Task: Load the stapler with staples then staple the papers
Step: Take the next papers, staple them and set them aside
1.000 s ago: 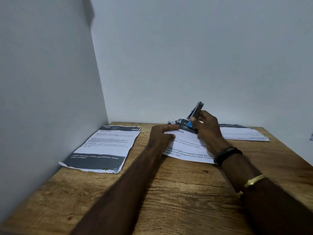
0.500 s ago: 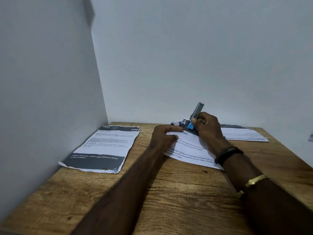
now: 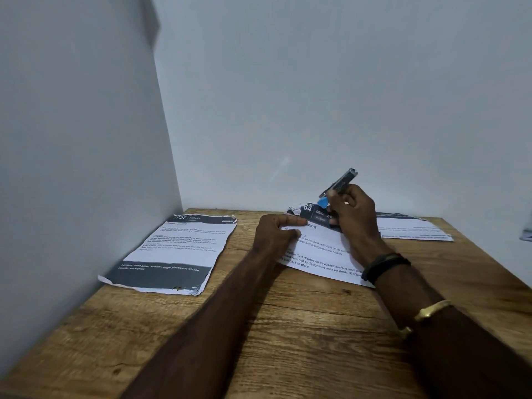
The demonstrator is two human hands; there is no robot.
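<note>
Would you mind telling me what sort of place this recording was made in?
Probably a small desk in a room corner, perhaps a home office: a wood-grain tabletop pushed against two bare white walls, printed sheets lying on it, and a stapler in the right hand.

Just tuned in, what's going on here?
A person works at a wooden desk. The right hand grips a stapler, its top tilted up, at the far edge of the middle paper. The left hand holds that paper near its left edge. A kitchen sheet lies to its left, another sheet to its right.
</note>
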